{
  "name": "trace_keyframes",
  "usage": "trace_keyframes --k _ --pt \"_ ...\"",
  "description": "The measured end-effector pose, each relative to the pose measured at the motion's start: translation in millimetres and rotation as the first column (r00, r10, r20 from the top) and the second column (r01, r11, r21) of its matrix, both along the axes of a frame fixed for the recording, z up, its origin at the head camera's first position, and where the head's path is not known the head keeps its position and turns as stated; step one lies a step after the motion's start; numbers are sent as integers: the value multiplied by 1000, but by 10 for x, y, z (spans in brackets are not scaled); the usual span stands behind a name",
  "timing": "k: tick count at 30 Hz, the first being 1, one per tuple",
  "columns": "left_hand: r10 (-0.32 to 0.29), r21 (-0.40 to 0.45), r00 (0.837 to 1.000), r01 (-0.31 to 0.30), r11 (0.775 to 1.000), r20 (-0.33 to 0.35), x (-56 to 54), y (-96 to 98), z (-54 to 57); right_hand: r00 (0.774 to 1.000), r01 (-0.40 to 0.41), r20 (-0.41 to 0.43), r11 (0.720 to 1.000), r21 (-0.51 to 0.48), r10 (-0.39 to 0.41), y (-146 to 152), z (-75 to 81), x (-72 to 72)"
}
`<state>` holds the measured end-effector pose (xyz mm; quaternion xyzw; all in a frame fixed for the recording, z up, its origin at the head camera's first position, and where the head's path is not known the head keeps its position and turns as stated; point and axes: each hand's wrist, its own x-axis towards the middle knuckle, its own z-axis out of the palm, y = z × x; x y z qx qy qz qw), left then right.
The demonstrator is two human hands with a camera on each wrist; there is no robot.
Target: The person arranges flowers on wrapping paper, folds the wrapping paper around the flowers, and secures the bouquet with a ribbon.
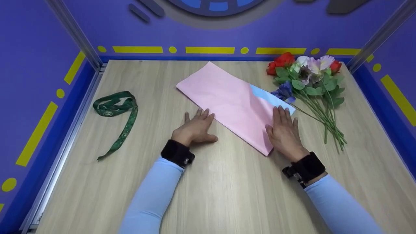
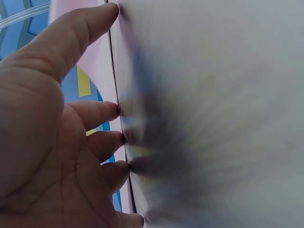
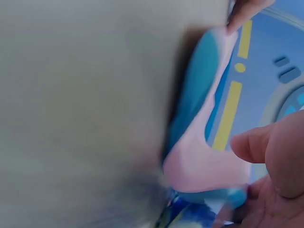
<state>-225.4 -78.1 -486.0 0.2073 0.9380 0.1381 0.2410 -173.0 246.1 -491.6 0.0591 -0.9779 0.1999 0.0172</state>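
Note:
A folded sheet of wrapping paper (image 1: 224, 94), pink outside, lies slanted on the table, with a strip of its light blue side (image 1: 268, 97) showing along the far right edge. My left hand (image 1: 195, 128) rests with spread fingers at the paper's near left edge; in the left wrist view its fingertips (image 2: 111, 142) touch the surface. At the paper's right end my right hand (image 1: 285, 136) lies with straight fingers over the pink and blue. The right wrist view shows the pink layer (image 3: 204, 164) bowed up near the thumb (image 3: 251, 145), blue underneath.
To the right lies a bunch of artificial flowers (image 1: 313, 73), its green stems (image 1: 328, 120) pointing toward me; a blue bloom (image 1: 284, 91) sits against the paper's edge. A loosely coiled green patterned ribbon (image 1: 128, 126) is on the left. Purple walls (image 1: 211, 35) enclose the table.

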Motion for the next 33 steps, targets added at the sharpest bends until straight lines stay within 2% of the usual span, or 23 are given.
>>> trace_keyframes --k 3,6,10,13,14,15,18,20,22,24,26,28,30,31,32,33 --pt "-2 1 1000 2 1000 -3 4 -6 -3 999 -10 46 1000 23 9 51 -17 -24" --pt "-3 1 1000 3 1000 -6 3 -4 5 999 -22 32 1000 14 22 84 -28 -55" --pt "4 10 1000 -4 1000 2 6 3 10 996 -4 -92 998 -61 -1 99 -43 -76" --pt "7 19 1000 -7 1000 10 7 16 13 980 24 -188 976 -215 -66 80 -30 -44" --pt "6 21 1000 -6 1000 11 7 20 14 975 28 -204 957 -289 -90 62 -16 -20" --pt "4 24 1000 -4 1000 10 6 25 16 972 23 -210 926 -376 -109 36 3 10" --pt "-2 30 1000 2 1000 6 1 39 16 965 -24 -224 801 -598 -138 -90 63 131" --pt "-5 40 1000 5 999 -1 -9 40 16 957 -92 -262 727 -680 -124 -208 86 220" --pt "-3 63 1000 3 998 -13 -21 18 11 936 -194 -342 697 -691 -79 -327 78 301" --pt "12 107 1000 -9 994 -28 -35 -34 9 907 -299 -421 686 -664 -13 -437 47 369" --pt "46 173 998 -36 984 -53 -52 -120 17 865 -407 -497 678 -612 72 -523 9 423" --pt "111 264 991 -89 960 -71 -70 -230 35 823 -489 -547 685 -540 156 -582 -27 470" --pt "213 384 974 -171 907 -70 -88 -355 60 772 -555 -588 708 -437 243 -633 -44 512" --pt "276 451 960 -224 864 -51 -93 -416 79 741 -585 -607 718 -376 287 -657 -50 531" --pt "337 527 942 -281 802 -11 -93 -472 102 712 -608 -621 730 -312 327 -680 -55 548" --pt "390 604 920 -334 723 42 -94 -522 126 683 -629 -631 736 -251 368 -703 -60 560"
